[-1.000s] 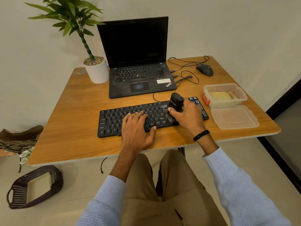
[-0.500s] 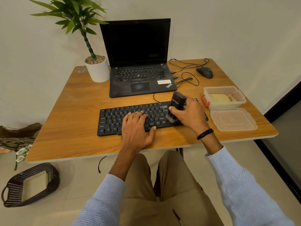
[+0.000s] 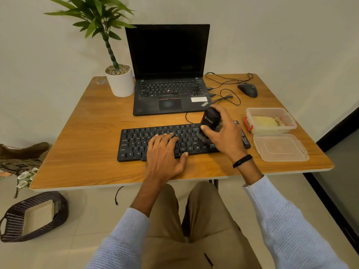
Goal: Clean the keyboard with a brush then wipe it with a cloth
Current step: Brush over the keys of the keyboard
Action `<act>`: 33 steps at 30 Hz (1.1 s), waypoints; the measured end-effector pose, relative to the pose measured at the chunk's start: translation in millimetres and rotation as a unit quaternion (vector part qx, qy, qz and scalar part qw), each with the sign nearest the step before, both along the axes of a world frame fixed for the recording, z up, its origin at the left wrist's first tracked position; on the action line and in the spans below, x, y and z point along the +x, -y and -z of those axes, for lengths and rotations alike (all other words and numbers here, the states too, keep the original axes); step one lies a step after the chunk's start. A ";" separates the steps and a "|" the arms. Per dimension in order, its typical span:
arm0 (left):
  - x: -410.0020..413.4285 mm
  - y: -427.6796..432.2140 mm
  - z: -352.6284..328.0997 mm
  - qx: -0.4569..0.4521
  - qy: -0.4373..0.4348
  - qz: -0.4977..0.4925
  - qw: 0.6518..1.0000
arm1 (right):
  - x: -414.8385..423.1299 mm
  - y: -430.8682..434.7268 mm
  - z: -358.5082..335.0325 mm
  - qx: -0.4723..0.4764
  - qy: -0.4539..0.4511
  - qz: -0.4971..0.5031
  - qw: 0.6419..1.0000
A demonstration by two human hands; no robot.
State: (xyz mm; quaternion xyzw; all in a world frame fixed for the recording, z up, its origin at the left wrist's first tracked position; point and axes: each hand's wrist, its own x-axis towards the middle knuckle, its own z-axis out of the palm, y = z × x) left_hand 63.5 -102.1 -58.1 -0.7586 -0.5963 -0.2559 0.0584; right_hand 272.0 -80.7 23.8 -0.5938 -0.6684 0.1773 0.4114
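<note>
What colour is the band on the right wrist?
Black; the wristband shows clearly in the head view.

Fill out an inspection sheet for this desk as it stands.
Surface: wooden table, bare at left.
Job's things: black keyboard near front edge; black brush bristles-down on its right half; yellow cloth in clear plastic tub.
Clutter: open black laptop, potted plant, black mouse, clear tub lid.
Grippers: left hand flat on keys; right hand grips brush.
Cables: black wires looped behind the keyboard.
Surroundings: dark basket on floor.
</note>
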 end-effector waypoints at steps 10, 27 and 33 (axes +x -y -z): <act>-0.6 0.2 -0.6 -0.004 0.006 0.001 1.000 | -9.0 -0.2 10.0 -0.049 0.007 -0.076 0.996; -0.8 1.1 -2.1 -0.018 0.014 -0.001 1.000 | -18.3 -27.2 10.6 -0.024 0.017 -0.030 0.999; -0.6 1.2 -2.9 -0.022 0.014 -0.002 1.000 | -21.9 -38.0 11.7 -0.025 0.018 -0.025 0.999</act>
